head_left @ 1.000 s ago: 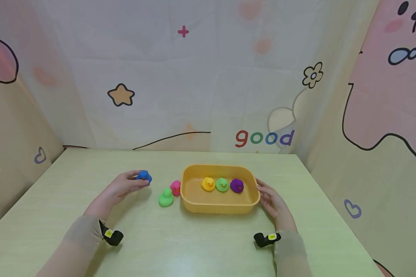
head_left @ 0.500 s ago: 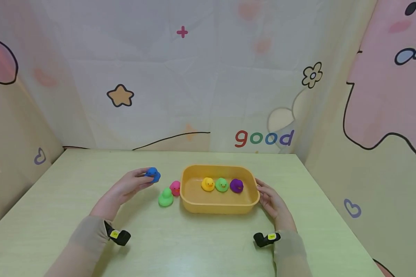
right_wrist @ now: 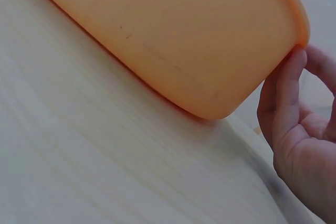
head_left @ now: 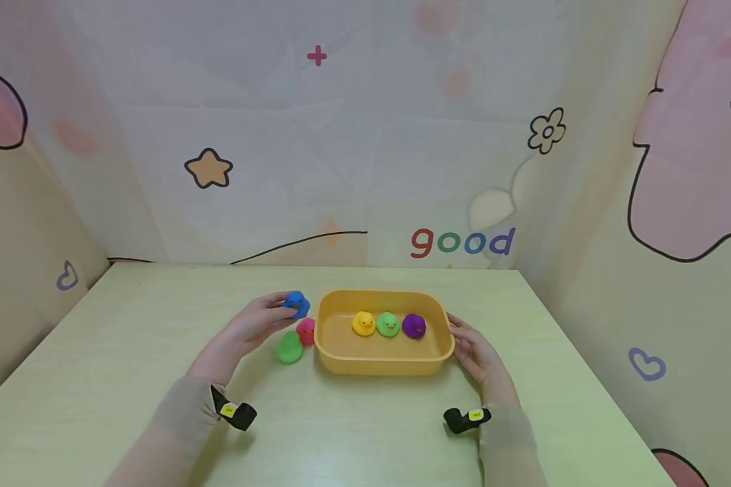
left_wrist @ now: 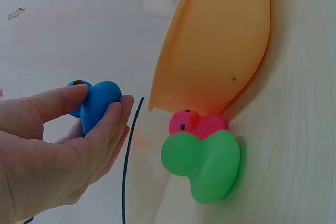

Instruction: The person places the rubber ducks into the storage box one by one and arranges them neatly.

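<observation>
The left hand (head_left: 258, 323) is holding a small, round-headed blue toy duck (head_left: 296, 304), pinching it between thumb and fingertips; grip is looking light, with much of the duck showing. The duck is being held in the air, just beyond the left end of a rectangular orange-yellow plastic tray (head_left: 384, 367) with rounded corners.

Key relation: the tray is lying to the right of the blue duck, near its far left corner, its long axis running left to right across the person's front. The duck is compact, offering no strong long axis of its own. The left hand is the nearer by far; the right hand (head_left: 478, 353) is resting its fingertips against the tray's right end, just under the rim, fingers loosely bent and not wrapping over the edge.

Inside the tray, 3 toy ducks are standing in a row along that axis: a yellow duck (head_left: 363, 324) near the middle, a light green duck (head_left: 388, 325), then a purple duck (head_left: 414, 327) toward the right. Outside, by the left end, 2 more are sitting on the pale wooden-looking table (head_left: 341, 433): a pink duck (head_left: 306, 331) and a bright green duck (head_left: 290, 348), very close together; cannot tell whether the pink duck is touching the tray.

Look of the blue duck: plain, saturated blue, smooth, seeming soft like rubber or vinyl. Its face is turning toward the person in the head view; a dark brown patch is showing beside the thumb in the left wrist view, part uncertain.
</observation>
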`<action>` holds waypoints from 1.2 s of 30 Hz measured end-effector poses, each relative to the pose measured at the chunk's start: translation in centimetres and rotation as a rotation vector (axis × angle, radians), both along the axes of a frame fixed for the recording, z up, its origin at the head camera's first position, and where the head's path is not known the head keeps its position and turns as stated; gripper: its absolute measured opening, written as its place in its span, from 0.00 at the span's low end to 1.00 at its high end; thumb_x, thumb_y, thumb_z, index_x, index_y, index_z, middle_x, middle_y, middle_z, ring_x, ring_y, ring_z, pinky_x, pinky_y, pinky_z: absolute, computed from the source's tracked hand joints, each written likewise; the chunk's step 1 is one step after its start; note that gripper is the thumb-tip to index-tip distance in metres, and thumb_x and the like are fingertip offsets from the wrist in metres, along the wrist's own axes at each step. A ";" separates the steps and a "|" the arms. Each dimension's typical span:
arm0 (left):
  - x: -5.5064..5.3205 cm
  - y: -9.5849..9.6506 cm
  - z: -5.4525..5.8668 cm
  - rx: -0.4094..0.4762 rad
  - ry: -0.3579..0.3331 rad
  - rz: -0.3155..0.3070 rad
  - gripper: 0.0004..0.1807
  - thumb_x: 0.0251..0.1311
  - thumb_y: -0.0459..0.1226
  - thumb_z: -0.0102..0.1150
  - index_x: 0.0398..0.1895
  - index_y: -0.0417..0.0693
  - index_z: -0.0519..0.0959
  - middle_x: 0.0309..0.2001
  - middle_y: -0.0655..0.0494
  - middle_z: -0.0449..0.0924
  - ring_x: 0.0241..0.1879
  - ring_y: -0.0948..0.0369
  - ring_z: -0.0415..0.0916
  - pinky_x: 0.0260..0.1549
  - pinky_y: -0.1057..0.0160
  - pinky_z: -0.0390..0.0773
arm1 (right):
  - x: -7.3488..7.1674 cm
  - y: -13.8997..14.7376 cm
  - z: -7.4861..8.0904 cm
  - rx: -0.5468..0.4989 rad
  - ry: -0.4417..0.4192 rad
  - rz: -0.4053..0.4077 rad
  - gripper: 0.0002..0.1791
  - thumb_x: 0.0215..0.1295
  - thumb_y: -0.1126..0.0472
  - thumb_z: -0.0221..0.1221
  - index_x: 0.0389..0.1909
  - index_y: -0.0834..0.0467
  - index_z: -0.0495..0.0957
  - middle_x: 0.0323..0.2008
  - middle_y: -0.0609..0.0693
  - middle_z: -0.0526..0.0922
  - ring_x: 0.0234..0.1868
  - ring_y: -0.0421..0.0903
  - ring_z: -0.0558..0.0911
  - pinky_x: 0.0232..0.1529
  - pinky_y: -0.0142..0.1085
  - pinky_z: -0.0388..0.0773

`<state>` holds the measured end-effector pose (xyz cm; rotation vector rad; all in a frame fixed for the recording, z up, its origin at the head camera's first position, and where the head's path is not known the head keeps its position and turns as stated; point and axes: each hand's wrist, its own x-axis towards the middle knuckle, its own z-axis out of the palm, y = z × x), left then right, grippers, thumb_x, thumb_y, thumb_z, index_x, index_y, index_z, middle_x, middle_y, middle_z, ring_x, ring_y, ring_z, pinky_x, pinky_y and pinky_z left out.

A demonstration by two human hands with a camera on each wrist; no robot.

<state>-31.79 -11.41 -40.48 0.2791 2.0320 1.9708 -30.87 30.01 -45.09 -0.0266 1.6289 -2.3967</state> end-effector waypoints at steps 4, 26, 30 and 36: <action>-0.1 1.7 -0.1 0.022 -0.005 -0.007 0.31 0.71 0.30 0.47 0.73 0.28 0.52 0.69 0.29 0.59 0.61 0.52 0.73 0.66 0.54 0.65 | 0.0 0.1 -0.4 0.004 0.020 0.006 0.34 0.73 0.70 0.41 0.76 0.68 0.39 0.43 0.40 0.81 0.41 0.33 0.81 0.44 0.22 0.79; -0.1 13.8 -1.0 0.120 -0.066 -0.075 0.27 0.68 0.25 0.50 0.69 0.26 0.59 0.65 0.32 0.66 0.58 0.49 0.74 0.65 0.52 0.69 | -0.2 0.2 -1.1 -0.014 0.039 -0.010 0.33 0.73 0.70 0.43 0.75 0.67 0.44 0.43 0.41 0.82 0.41 0.33 0.82 0.42 0.22 0.79; 0.0 15.8 -1.1 0.118 -0.088 -0.086 0.27 0.67 0.25 0.51 0.68 0.26 0.60 0.64 0.31 0.66 0.61 0.43 0.72 0.64 0.51 0.69 | -0.2 0.2 -1.1 -0.019 0.041 -0.016 0.31 0.72 0.70 0.43 0.74 0.68 0.46 0.43 0.42 0.82 0.40 0.34 0.82 0.42 0.22 0.80; 0.2 18.5 -1.6 0.059 -0.111 -0.099 0.27 0.66 0.24 0.53 0.68 0.27 0.61 0.64 0.30 0.66 0.61 0.42 0.72 0.63 0.51 0.71 | 0.0 0.2 -1.1 -0.017 0.045 -0.004 0.33 0.72 0.70 0.42 0.74 0.69 0.43 0.43 0.42 0.81 0.40 0.33 0.82 0.42 0.22 0.80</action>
